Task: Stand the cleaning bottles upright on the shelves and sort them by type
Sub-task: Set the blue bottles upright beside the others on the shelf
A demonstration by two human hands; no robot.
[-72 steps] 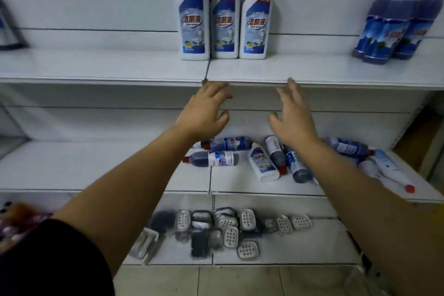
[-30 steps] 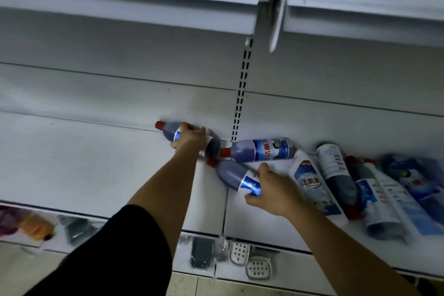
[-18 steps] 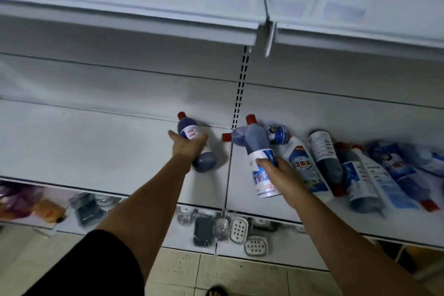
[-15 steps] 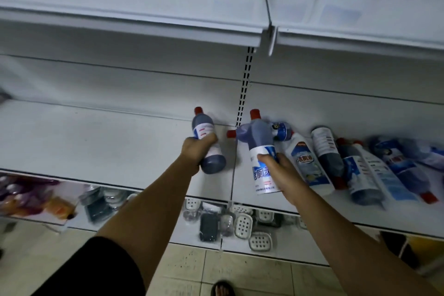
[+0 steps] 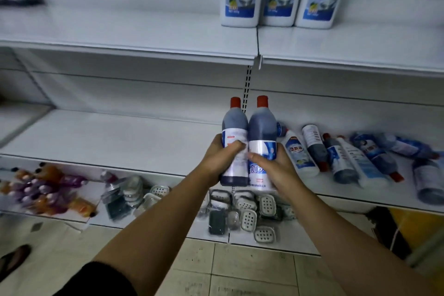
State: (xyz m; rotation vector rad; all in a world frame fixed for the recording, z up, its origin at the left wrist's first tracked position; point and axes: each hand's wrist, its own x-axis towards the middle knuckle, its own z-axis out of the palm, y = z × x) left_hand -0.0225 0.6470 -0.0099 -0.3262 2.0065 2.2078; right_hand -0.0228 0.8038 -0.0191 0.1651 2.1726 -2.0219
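Three white shelves [image 5: 120, 137] — tiled floor [image 5: 252, 269]

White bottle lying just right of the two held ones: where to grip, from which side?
Wrap the white bottle around its labelled mid-body, coming from above and front: it lies flat, base toward the front, neck pointing back and partly hidden. The dark bottle beside its right leaves little side room.

White metal shelving [image 5: 120, 38] in 3 tiers, back panels [image 5: 144, 89] white. Slotted upright [image 5: 247, 89] at centre. Pale tiled floor [image 5: 252, 269]; dim light.
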